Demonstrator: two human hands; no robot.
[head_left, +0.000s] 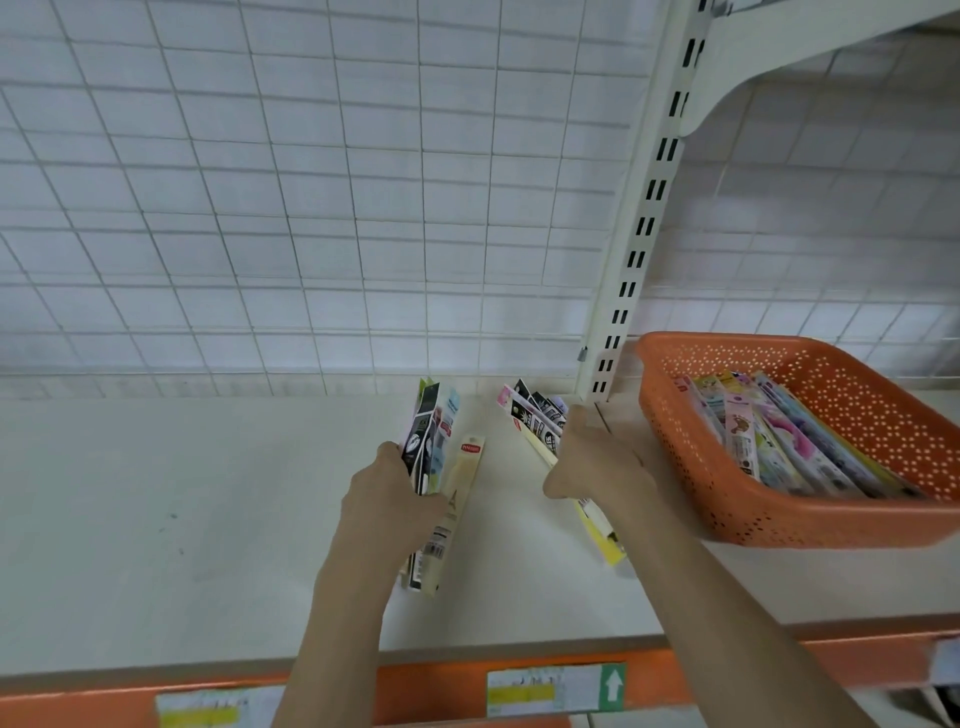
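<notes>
- The left hand (387, 499) has its fingers curled round a bunch of long, flat, black, white and blue paper packets (428, 436).
- A long cream packet (464, 493) lies against that bunch; it may be in the same grip, but I cannot tell.
- The right hand (592, 462) grips a second bunch of long, flat, pink, black and yellow packets (532, 415).
- Both bunches stand on the white metal shelf (156, 519), near its middle.
- Each bunch points from the front edge to the back edge, with its top leaning back.
- The bunches are near each other, with a gap between them.
- The orange plastic basket with small holes (753, 522) sits by the shelf's right edge, just beside the right hand.
- More long colourful packets (789, 447) lie in it.
</notes>
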